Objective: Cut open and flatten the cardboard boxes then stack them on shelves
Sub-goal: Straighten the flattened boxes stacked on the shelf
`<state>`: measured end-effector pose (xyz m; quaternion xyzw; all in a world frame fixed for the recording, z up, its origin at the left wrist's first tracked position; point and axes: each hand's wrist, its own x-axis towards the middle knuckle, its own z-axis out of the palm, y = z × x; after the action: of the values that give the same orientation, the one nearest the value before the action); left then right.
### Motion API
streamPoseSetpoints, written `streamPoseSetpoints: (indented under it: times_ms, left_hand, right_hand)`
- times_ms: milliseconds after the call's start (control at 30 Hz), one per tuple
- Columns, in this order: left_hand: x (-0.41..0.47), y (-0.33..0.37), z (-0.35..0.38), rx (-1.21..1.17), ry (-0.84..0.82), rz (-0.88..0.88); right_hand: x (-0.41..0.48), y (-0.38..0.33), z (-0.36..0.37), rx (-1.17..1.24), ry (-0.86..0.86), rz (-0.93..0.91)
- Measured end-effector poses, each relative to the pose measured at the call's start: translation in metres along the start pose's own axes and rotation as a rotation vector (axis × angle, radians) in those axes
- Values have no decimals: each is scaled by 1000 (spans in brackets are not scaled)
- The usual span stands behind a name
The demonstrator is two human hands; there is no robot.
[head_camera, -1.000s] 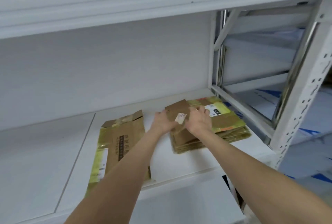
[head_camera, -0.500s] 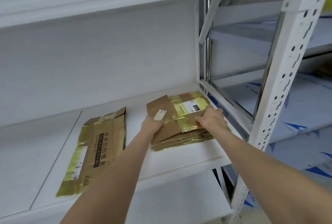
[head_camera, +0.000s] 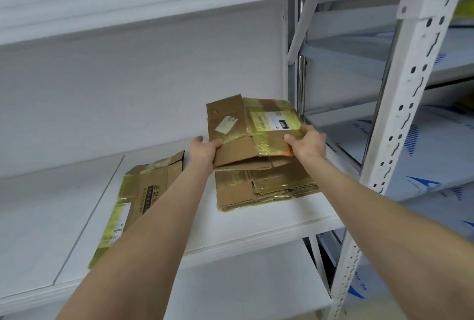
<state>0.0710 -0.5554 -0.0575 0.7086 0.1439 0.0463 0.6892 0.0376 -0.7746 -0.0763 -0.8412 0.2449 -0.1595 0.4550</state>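
Flattened box [head_camera: 238, 127] held in both hands over the stack [head_camera: 259, 186], near the shelf's right end.

The left hand [head_camera: 204, 150] grips the box's left edge, thumb curled on top. The right hand [head_camera: 309, 144] pinches the near right corner over the yellow tape — the far edge tilts up. The stack lies on the shelf [head_camera: 256, 222] by its right front corner, near the perforated upright [head_camera: 405, 104]. Another flattened box [head_camera: 143, 186] lies apart to the left, reaching the front edge.
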Motion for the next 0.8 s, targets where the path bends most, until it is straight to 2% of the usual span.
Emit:
streamPoseSetpoints:
  times_ms: [100,200,300,433,600,667,800]
  left_hand:
    - [-4,-24,2,147,-41,-64]
    - [-3,-54,2,290,-82,-137]
    - [5,-75,4,414,-83,-165]
    - [4,-77,10,346,-97,-233]
    - [7,-70,6,237,-55,-227]
    - [8,-58,6,194,-42,-161]
    - [10,-26,8,97,-40,-26]
  right_hand:
    - [1,14,7,-148,-54,52]
    - [2,37,16,-316,-177,110]
    - [5,54,23,-360,-226,144]
    - [11,62,28,-293,-248,186]
    - [13,66,26,-263,-259,224]
    - [13,67,27,-166,-249,225]
    - [11,49,20,30,-123,157]
